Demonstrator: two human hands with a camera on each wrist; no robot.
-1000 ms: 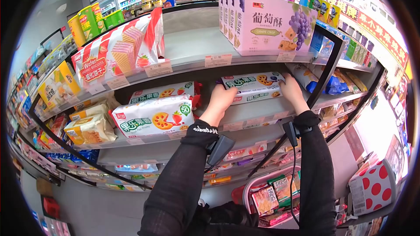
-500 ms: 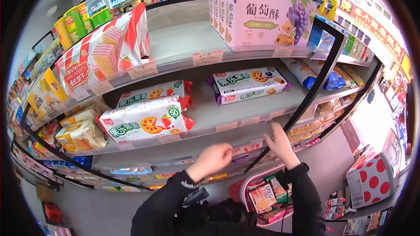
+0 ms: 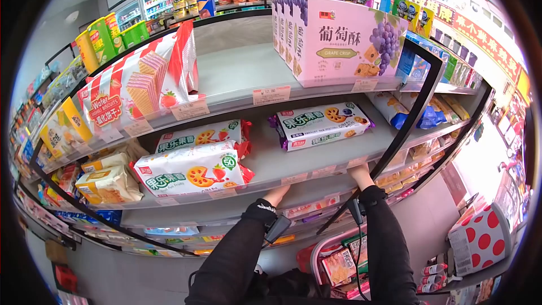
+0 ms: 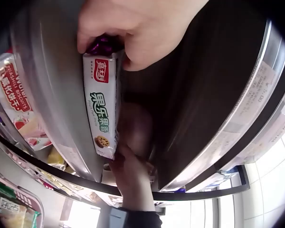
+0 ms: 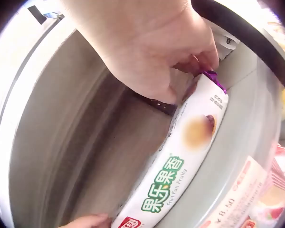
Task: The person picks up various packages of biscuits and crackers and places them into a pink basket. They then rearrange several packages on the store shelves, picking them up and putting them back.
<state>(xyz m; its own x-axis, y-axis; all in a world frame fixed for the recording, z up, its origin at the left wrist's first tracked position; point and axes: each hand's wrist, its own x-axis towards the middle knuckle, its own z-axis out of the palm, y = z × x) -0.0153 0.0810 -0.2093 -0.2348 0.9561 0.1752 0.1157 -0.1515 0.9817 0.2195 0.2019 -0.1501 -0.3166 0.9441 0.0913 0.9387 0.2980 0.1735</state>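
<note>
Left wrist view shows the left hand [image 4: 137, 26] pinching one purple end of a white packet [image 4: 100, 90] between thumb and curled fingers; in the right wrist view, the right hand [image 5: 147, 52] pinches its other end. The packet spans the gap between the hands, within a shelf bay; whether it bears on the shelf or hangs free, I cannot tell. Thin, crinkled film at the ends looks the weak point: it could slip or tear if one side pulls harder, and pushing inwards might crack what is inside. In the head view, the upper shelf [image 3: 271, 161] hides the fingers, so knuckles or packet could knock its lip, and a cable [image 3: 359, 240] hanging from the right wrist might snag. Another purple-ended packet [image 3: 324, 127] lies on that upper shelf, well to the right of two strawberry packets [image 3: 192, 172]. Below, a pink basket [image 4: 27, 197] holds flat food packs, one with an orange-red front [image 3: 339, 266]; the lower layers are too hidden to count. Pink grape crisp boxes [image 3: 350, 51] stand upright above, their contents out of sight. Off to the right is a red-dotted box [image 3: 480, 240], its inside likewise unseen, with bottles [image 3: 433, 278] beside it.
</note>
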